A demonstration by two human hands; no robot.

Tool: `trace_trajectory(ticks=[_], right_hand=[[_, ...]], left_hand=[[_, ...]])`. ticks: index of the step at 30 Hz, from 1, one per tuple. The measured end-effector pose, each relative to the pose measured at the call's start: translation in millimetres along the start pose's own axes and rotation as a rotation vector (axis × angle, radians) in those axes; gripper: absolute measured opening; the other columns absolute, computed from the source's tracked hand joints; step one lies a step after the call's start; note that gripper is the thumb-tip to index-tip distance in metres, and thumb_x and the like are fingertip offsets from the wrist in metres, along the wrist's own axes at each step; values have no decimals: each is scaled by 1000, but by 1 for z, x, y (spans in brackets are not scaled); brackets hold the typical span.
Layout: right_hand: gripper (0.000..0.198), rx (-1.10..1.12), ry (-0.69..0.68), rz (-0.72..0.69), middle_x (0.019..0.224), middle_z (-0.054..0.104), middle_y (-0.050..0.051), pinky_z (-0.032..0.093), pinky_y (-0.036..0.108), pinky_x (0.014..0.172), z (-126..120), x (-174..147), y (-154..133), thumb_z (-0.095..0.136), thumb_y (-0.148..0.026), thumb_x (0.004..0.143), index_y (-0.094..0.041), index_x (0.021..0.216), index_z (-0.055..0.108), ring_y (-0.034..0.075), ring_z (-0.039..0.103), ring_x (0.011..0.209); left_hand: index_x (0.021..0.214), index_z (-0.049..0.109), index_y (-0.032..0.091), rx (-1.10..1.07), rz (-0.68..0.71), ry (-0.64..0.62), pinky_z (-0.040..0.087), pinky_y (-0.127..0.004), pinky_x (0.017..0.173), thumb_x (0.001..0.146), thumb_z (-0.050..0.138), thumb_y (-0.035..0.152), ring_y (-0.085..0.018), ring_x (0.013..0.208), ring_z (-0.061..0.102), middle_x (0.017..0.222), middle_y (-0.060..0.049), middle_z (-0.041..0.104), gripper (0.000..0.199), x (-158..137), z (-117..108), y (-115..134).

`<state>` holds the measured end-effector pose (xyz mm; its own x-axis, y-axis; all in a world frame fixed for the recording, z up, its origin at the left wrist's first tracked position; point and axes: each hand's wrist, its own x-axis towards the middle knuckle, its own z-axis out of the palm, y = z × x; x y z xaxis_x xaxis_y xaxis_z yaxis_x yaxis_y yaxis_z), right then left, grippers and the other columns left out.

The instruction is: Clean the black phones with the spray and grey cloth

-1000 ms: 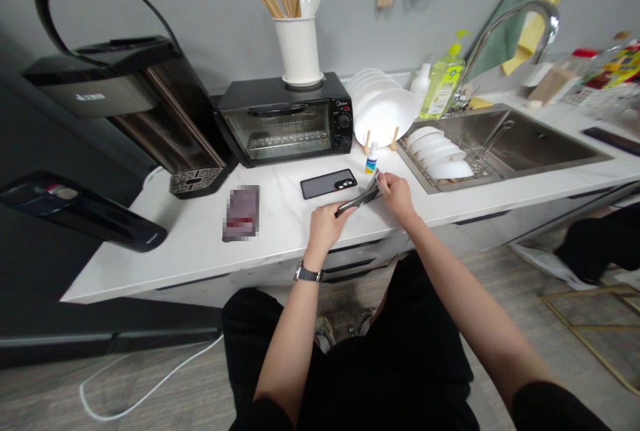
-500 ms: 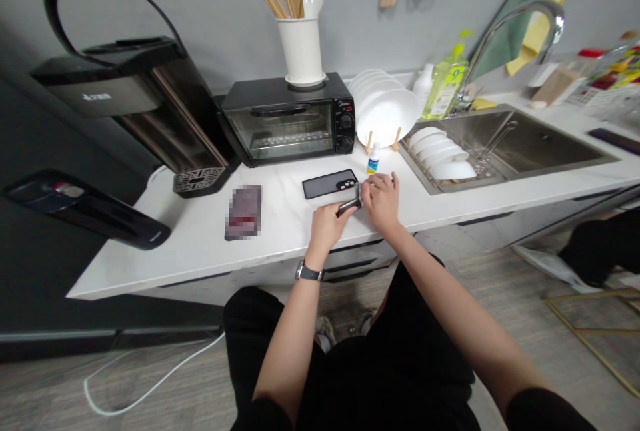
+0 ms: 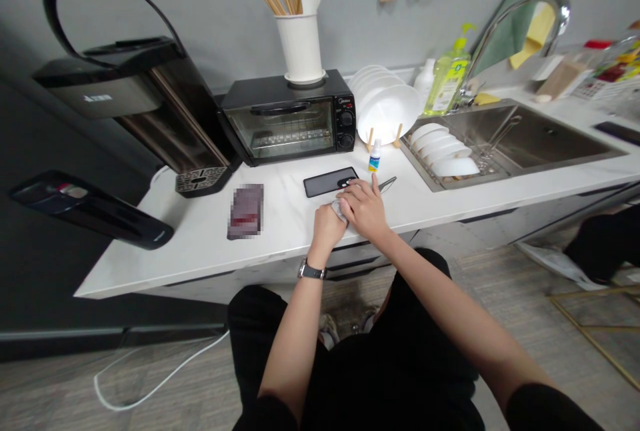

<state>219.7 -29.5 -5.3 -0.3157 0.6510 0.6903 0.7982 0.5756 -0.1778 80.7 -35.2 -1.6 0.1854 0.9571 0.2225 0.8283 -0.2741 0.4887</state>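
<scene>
My left hand [image 3: 327,226] is closed at the counter's front, its fingertips hidden, around the near end of a phone [image 3: 388,183]. Most of that phone lies under my right hand [image 3: 367,210]; only its far corner shows. Bent over the phone, my right hand presses a grey cloth [image 3: 339,209] against it, close to the left hand. Just behind the hands a black-rimmed phone case [image 3: 327,183] with camera holes lies flat. Beyond the right fingers a small white spray bottle [image 3: 374,156] with a blue and yellow label stands upright.
A blurred-out flat item [image 3: 246,211] lies on the left of the counter [image 3: 200,251]. Behind stand a water dispenser [image 3: 150,104], a toaster oven [image 3: 290,121] and racked plates [image 3: 387,114]. The sink [image 3: 540,141] with a dish rack is at right.
My right hand has slid left and nearer over the phone, covering most of it. The phone's far end now shows beyond the right hand. The cloth has come close to my left hand.
</scene>
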Motion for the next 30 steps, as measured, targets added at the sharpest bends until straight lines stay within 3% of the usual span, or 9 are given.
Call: trace_trajectory(ticks=[4, 8, 11, 13, 15, 17, 21, 24, 30], right_hand=[[37, 41, 49, 135, 108, 77, 5, 12, 62, 133, 3, 2, 11, 41, -25, 109, -23, 101, 77, 27, 60, 126], [41, 12, 113, 254, 107, 77, 6, 16, 64, 130, -4, 2, 46, 39, -28, 109, -22, 89, 74, 29, 60, 123], [47, 7, 107, 323, 103, 76, 10, 35, 54, 119, -11, 0, 74, 33, -32, 109, -21, 84, 70, 27, 63, 110], [52, 33, 76, 449, 88, 73, 12, 47, 41, 96, -14, -1, 88, 30, -37, 110, -21, 75, 65, 26, 64, 92], [57, 78, 45, 603, 70, 66, 11, 42, 34, 73, -14, -1, 96, 27, -44, 110, -23, 65, 56, 23, 60, 73], [61, 119, 36, 690, 59, 58, 8, 32, 33, 65, -14, -2, 100, 25, -49, 109, -25, 58, 47, 20, 54, 62], [63, 176, 55, 685, 52, 51, 4, 26, 34, 61, -13, -3, 102, 26, -56, 108, -26, 54, 38, 18, 47, 55], [65, 232, 71, 693, 51, 46, 3, 26, 33, 59, -13, -4, 104, 23, -64, 105, -27, 53, 35, 17, 43, 54], [72, 335, 103, 717, 52, 42, 1, 29, 32, 57, -12, -5, 111, 14, -82, 96, -27, 56, 36, 16, 41, 54]], left_hand=[[89, 82, 15, -60, 10, 17, 46, -29, 71, 100, 64, 26, -24, 79, 75, 87, -13, 81, 24, -2, 0, 0], [105, 85, 22, -247, 86, 79, 47, -25, 73, 101, 68, 39, -21, 81, 75, 90, -4, 83, 25, -5, 1, -2], [114, 84, 25, -283, 94, 100, 49, -26, 76, 99, 71, 39, -21, 81, 74, 88, -3, 82, 25, -6, 2, -3], [114, 84, 25, -279, 94, 107, 49, -26, 77, 98, 71, 38, -22, 80, 74, 85, -3, 82, 24, -6, 2, -3], [111, 85, 25, -280, 93, 111, 49, -27, 76, 98, 72, 36, -22, 80, 75, 83, -3, 81, 22, -6, 2, -3], [106, 86, 24, -298, 70, 121, 50, -28, 76, 97, 72, 36, -22, 80, 74, 82, -3, 81, 20, -4, 3, -4], [100, 82, 21, -529, -38, 209, 54, -28, 79, 87, 81, 33, -21, 82, 74, 91, -4, 82, 18, 2, 5, -6], [96, 74, 19, -745, -25, 324, 55, -28, 86, 80, 84, 33, -20, 91, 74, 95, -4, 80, 24, 9, 2, -5], [97, 72, 19, -716, -9, 471, 53, -23, 76, 81, 81, 35, -15, 83, 66, 89, 0, 73, 25, 20, -22, 14]])
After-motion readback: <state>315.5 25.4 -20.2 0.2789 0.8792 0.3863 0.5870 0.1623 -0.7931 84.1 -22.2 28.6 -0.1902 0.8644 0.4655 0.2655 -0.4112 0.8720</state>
